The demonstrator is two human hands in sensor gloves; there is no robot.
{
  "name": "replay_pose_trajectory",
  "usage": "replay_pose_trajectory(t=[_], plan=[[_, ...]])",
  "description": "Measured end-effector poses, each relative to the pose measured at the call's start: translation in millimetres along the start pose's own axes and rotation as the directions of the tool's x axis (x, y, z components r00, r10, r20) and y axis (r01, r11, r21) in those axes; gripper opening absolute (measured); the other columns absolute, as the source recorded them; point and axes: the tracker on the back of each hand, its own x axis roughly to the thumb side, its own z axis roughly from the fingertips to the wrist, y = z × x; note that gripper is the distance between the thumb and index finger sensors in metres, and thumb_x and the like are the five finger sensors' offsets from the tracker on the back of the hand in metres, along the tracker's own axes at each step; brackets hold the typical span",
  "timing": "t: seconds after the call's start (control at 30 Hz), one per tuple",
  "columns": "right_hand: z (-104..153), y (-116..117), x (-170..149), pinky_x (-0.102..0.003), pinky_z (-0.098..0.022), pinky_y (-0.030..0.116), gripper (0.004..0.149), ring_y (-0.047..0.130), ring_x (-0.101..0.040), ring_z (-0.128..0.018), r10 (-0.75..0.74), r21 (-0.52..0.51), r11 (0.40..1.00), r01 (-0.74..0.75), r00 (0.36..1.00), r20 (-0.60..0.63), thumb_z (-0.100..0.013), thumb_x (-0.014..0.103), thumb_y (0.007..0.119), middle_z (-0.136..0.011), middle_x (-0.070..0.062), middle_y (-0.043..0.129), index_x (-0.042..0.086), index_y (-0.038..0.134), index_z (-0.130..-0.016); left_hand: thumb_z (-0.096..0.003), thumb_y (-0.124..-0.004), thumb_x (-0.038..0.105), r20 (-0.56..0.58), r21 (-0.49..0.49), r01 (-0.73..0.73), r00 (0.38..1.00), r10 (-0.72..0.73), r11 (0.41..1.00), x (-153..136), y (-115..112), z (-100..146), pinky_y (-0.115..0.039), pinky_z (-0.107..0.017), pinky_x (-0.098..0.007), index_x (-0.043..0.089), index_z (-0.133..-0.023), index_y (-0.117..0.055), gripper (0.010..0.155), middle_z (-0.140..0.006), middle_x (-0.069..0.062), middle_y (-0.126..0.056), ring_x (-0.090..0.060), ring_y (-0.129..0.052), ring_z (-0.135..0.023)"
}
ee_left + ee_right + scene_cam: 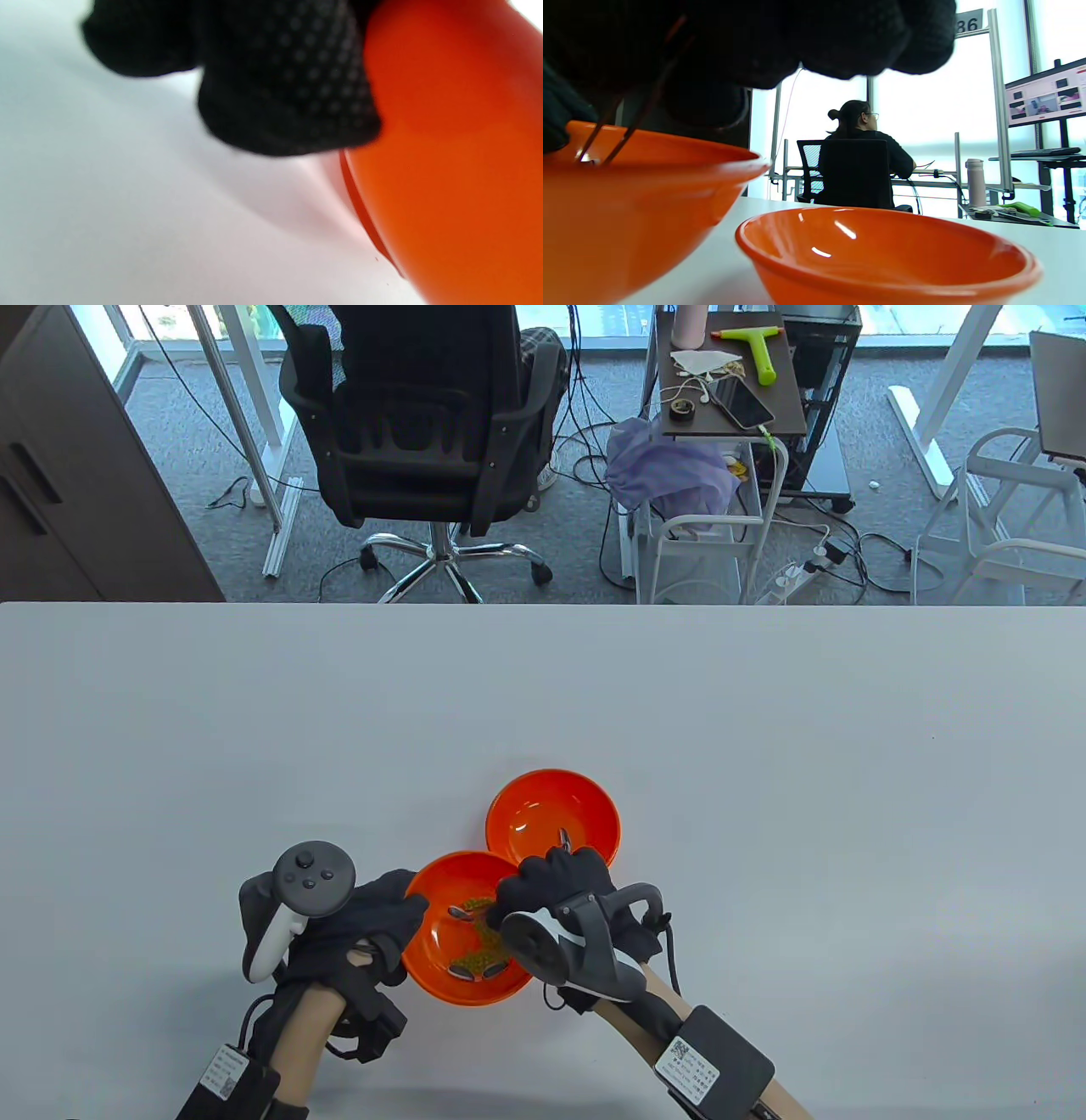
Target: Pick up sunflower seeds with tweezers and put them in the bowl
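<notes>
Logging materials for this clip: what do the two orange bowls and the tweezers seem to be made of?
Both the near bowl and the far bowl look like glossy moulded plastic: uniform orange, with sharp white highlights inside the far one. The tweezers appear to be thin metal, two slim dark prongs dipping into the near bowl; their finish is hard to judge in the right hand's shadow.

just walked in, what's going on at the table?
A person in sensor gloves is moving sunflower seeds between two orange bowls. The left hand steadies the near bowl by its rim. The right hand holds tweezers, tips down inside that bowl. The far bowl looks empty so far.
</notes>
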Motion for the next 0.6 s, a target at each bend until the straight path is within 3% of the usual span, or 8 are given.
replay_pose_trajectory(t=[0.27,0.6], plan=[[-10.2,-14.1,-44.7,-0.037,-0.045,0.085,0.040,0.094,-0.011,-0.029,-0.035,-0.054,0.998,0.025,0.982,-0.187,-0.027,0.054,0.089,-0.036,0.008,0.097,0.028,0.108,-0.051,-0.0468,-0.078,0.041,-0.004,0.002,0.000,1.000,0.000,1.000,-0.2,0.9,0.3,-0.094,-0.022,-0.036,0.017,-0.089,-0.083,0.048,-0.042,-0.005,-0.106,-0.012,-0.107,-0.010],[-12.8,-5.3,-68.5,-0.036,-0.045,0.086,0.040,0.094,-0.011,-0.029,-0.023,-0.015,1.000,0.019,0.964,-0.263,-0.028,0.054,0.089,-0.036,0.009,0.097,0.029,0.108,-0.051,-0.0468,-0.078,0.041,-0.021,0.005,0.005,1.000,-0.005,1.000,-1.9,3.4,0.3,-0.094,-0.022,-0.036,0.017,-0.088,-0.084,0.048,-0.042,-0.005,-0.106,-0.012,-0.107,-0.010]])
